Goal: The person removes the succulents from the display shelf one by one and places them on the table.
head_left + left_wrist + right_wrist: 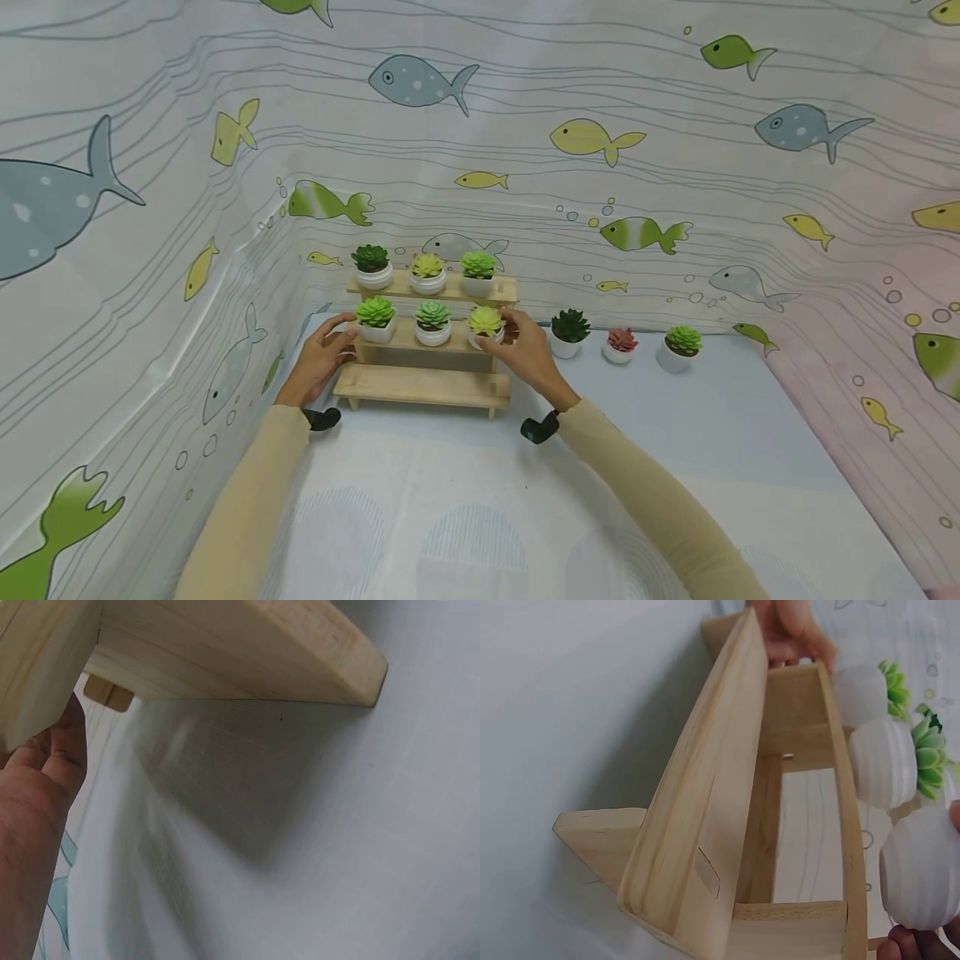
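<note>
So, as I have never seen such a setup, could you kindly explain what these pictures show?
There is no machine here: a person works bare-handed. The wide picture comes from a head camera looking forward and down; the closer two come from wrist cameras, one per arm. On the pale surface stands a stepped wooden stand, with a dark green plant, a red plant and a bright green plant to its right. Its upper two steps bear five more potted plants. The right hand has a yellow-green potted plant in its grip, at the middle step's right end; the left hand holds the stand's left end.
</note>
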Demonstrator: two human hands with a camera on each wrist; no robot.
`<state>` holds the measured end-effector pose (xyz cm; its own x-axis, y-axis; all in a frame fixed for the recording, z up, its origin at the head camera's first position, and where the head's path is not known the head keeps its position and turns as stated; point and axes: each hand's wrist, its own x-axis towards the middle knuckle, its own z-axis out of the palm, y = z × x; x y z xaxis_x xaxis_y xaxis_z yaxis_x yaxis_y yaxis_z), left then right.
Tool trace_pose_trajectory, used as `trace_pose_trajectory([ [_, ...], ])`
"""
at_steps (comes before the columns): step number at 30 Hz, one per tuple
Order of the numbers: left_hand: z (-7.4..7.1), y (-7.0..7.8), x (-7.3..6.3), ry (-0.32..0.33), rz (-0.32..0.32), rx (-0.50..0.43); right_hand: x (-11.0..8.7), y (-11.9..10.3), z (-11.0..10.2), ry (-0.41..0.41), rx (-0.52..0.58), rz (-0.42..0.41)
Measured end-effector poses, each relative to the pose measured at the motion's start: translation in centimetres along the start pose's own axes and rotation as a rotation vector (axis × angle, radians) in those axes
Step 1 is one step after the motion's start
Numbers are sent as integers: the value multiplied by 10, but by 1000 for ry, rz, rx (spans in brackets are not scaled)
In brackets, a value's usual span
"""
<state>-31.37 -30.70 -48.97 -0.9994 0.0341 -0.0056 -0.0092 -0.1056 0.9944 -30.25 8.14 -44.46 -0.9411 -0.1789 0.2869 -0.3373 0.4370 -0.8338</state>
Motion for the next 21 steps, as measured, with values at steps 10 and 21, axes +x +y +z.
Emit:
trace_pose_trajectory([
  [10, 4, 5, -3, 5, -3, 18, -8, 1, -10, 13, 26, -25],
  [21, 3, 3, -1, -9, 5, 10, -18, 4, -23, 46, 12, -35],
])
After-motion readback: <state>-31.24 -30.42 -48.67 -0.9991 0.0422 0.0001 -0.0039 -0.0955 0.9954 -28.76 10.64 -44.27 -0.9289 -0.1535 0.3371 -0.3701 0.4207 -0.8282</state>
